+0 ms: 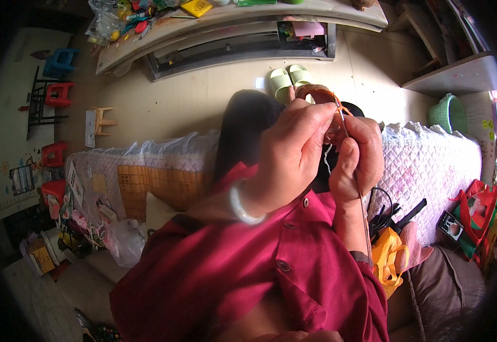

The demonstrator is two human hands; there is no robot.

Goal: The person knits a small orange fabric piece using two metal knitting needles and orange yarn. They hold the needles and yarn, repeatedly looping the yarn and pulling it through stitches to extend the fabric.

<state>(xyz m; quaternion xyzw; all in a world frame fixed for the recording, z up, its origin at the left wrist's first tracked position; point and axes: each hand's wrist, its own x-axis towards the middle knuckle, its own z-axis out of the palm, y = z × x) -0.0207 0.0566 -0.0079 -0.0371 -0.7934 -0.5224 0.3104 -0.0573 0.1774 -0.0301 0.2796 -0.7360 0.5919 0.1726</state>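
My left hand (pixel 295 141), with a pale bangle at the wrist, pinches the edge of a brownish-pink knitted piece (pixel 314 89) and orange yarn (pixel 343 109) near the upper tip of a long thin metal needle (pixel 343 124). The needle slants down through my right hand (pixel 357 158), whose thumb and fingers are closed around it, and its lower part runs along my right forearm. Most of the knitted piece is hidden behind both hands. A thin white strand (pixel 327 160) hangs between them. Both hands are held above my lap.
Quilted covers (pixel 423 171) lie on the seat at both sides. To the right are an orange bag (pixel 387 256), black cables and a phone (pixel 450 225). Green slippers (pixel 280 83) stand on the floor before a cluttered table (pixel 248 13). A clear plastic bag (pixel 124 243) lies left.
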